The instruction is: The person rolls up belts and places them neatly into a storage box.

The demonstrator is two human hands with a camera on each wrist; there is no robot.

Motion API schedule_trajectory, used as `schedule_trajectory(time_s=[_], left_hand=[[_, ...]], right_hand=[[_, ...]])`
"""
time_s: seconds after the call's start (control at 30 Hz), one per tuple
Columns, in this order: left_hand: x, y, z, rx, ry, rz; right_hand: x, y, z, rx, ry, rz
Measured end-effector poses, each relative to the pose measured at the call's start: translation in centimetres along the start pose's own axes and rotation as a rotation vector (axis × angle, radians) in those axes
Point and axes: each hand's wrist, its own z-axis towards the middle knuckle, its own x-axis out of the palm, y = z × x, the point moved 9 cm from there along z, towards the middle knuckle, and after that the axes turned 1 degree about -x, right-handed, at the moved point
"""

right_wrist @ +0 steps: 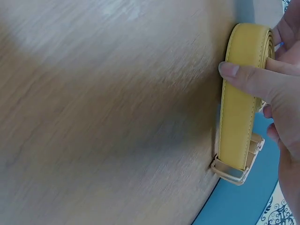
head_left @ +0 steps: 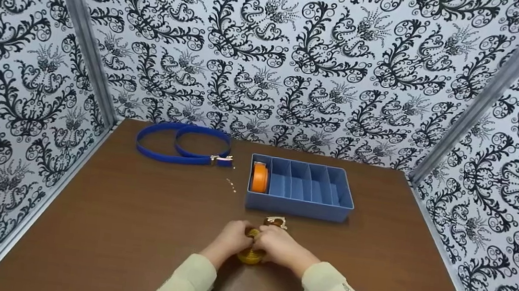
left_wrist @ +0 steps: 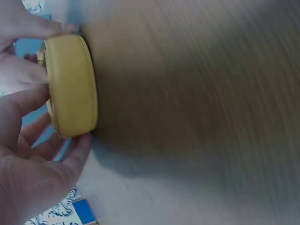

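Note:
A yellow belt (head_left: 250,257), wound into a coil, stands on its edge on the table between my two hands. My left hand (head_left: 234,237) grips the coil's left side; in the left wrist view its fingertips (left_wrist: 84,143) press the outer layer near the table. My right hand (head_left: 278,245) pinches the belt from the other side, and the right wrist view has its thumb (right_wrist: 229,69) lying across the outside strap. Beyond the right hand, the belt's gold-toned buckle (right_wrist: 232,172) sticks out from the coil. The coil's inside is partly hidden by fingers.
Just beyond my hands stands a blue-grey divided tray (head_left: 298,208); a coiled orange belt (head_left: 260,179) sits in its leftmost compartment. A loosely looped blue belt (head_left: 176,159) lies at the back left. Patterned walls (head_left: 258,68) enclose the wooden table (head_left: 135,229).

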Motion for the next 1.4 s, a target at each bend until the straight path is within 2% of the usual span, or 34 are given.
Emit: schedule_trajectory(time_s=[0.2, 0.3, 0.53, 0.77, 0.87, 0.97, 1.07, 1.17, 1.27, 1.4], left_hand=[[-0.6, 0.6, -0.6, -0.183, -0.093, 0.080], [-0.5, 0.8, -0.8, -0.217, -0.088, 0.088], [0.3, 0.5, -0.3, -0.177, -0.008, 0.166], [0.7, -0.6, 0.1, -0.114, 0.083, 0.196], [0.8, -1.3, 0.1, -0.058, 0.092, 0.265], [0.7, -2.0, 0.0, 0.001, 0.081, 0.319], [0.6, -2.1, 0.0, 0.033, 0.078, 0.344], [0.5, -1.9, -0.1, 0.057, 0.055, 0.326], [0.5, -1.2, -0.2, 0.027, 0.030, 0.256], [0.5, 0.0, -0.4, -0.108, -0.004, 0.151]], right_hand=[[0.4, -0.3, 0.3, 0.094, 0.000, 0.002], [0.6, -0.3, 0.5, 0.144, 0.001, -0.004], [0.6, -0.3, 0.2, 0.162, -0.008, 0.035], [0.5, -0.5, -0.7, 0.104, 0.105, 0.052], [0.2, -0.5, -0.8, 0.081, 0.135, 0.021], [-0.2, 0.0, -0.6, 0.023, 0.120, -0.036], [-0.6, 0.4, -0.4, -0.030, 0.079, -0.083], [-0.7, 0.5, -0.2, -0.050, 0.043, -0.088], [-0.6, 0.3, -0.1, -0.040, 0.040, -0.062], [0.0, -0.2, 0.1, 0.017, 0.077, -0.006]])
